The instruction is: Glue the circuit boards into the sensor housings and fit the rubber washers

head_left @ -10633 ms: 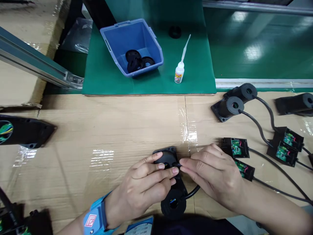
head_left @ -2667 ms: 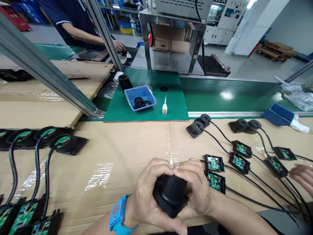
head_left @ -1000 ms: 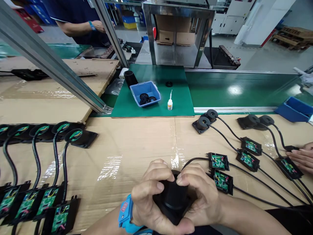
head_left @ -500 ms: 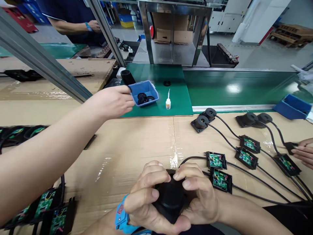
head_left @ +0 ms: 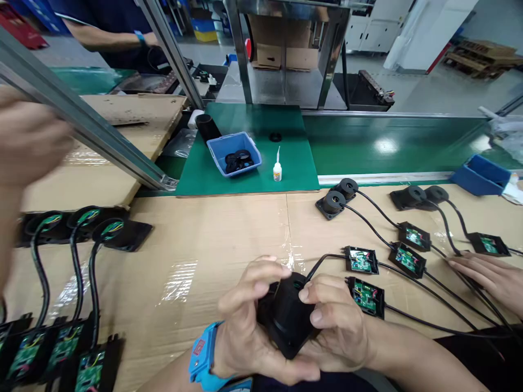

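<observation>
Close to my body, both hands grip a black plastic housing (head_left: 289,313) with a square base and a round neck. My left hand (head_left: 249,326), with a blue wristband at its wrist, wraps the left side and base. My right hand (head_left: 337,321) closes on the right side, fingers near the neck's opening. A black cable (head_left: 321,262) runs from that opening to a small open box with a green circuit board (head_left: 362,260). A second board box (head_left: 368,297) lies just beyond my right hand.
More wired housings (head_left: 333,202) and board boxes (head_left: 408,260) lie right; others (head_left: 109,231) sit left. A blue bin (head_left: 233,155) of black rings and a white dropper bottle (head_left: 277,171) stand on a green mat. Co-workers' hands (head_left: 32,136) (head_left: 486,275) reach in from both sides.
A co-worker's arm has drawn back from the blue bin to the far left. The housing in my hands has tilted, showing its opening and cable. The right-hand co-worker's hand has moved inward.
</observation>
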`<action>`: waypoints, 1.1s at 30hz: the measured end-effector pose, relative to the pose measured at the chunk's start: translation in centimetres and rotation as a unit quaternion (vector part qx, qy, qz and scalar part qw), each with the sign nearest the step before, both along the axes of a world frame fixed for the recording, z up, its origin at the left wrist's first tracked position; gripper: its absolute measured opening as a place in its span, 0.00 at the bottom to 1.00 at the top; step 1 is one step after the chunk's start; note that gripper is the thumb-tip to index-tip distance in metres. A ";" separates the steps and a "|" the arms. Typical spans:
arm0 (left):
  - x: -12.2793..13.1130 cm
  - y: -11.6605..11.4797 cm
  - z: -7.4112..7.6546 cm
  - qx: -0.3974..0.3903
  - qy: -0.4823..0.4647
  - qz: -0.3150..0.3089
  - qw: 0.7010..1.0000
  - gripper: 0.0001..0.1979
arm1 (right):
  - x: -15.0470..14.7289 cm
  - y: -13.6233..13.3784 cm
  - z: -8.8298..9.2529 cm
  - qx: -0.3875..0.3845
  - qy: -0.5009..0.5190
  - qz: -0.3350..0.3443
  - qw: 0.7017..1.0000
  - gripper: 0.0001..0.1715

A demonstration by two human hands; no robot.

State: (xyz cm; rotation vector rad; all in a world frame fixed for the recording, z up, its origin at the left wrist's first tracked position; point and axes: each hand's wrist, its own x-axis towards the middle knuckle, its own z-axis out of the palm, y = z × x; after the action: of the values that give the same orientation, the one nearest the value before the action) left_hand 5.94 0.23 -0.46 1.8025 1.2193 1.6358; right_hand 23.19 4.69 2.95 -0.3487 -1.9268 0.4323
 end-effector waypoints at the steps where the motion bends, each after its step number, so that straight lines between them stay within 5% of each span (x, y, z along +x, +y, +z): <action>1: -0.2 0.3 0.8 -0.009 0.001 -0.030 1.000 0.51 | 0.0 0.1 0.0 0.005 0.001 -0.003 1.000 0.16; 4: -0.9 0.7 2.4 -0.094 0.010 -0.105 0.990 0.49 | 0.2 0.3 0.0 0.009 -0.018 -0.005 1.000 0.15; 7: -1.2 0.4 2.8 -0.136 0.019 -0.112 0.984 0.43 | 0.1 0.3 -0.6 -0.006 -0.021 -0.011 1.000 0.16; 12: -1.1 0.2 2.5 -0.131 0.014 -0.071 0.989 0.36 | -0.2 0.4 -1.5 -0.041 -0.008 -0.023 0.999 0.21; 17: -1.0 0.3 2.2 -0.126 0.027 -0.060 0.990 0.39 | 0.1 1.2 -0.2 -0.041 -0.098 -0.053 0.993 0.25; 28: -1.0 0.3 3.1 -0.149 0.041 -0.105 0.982 0.36 | 0.5 1.2 -0.1 -0.070 -0.115 -0.042 0.990 0.24; 33: -2.6 2.3 3.5 -0.131 0.096 -0.169 0.972 0.23 | 0.6 1.4 -0.5 -0.031 -0.121 -0.074 0.989 0.24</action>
State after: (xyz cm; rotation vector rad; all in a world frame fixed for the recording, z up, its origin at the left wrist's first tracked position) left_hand 3.36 2.51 3.07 1.9025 1.0738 1.0829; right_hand 23.83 6.10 2.41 -0.6034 -2.1077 0.3650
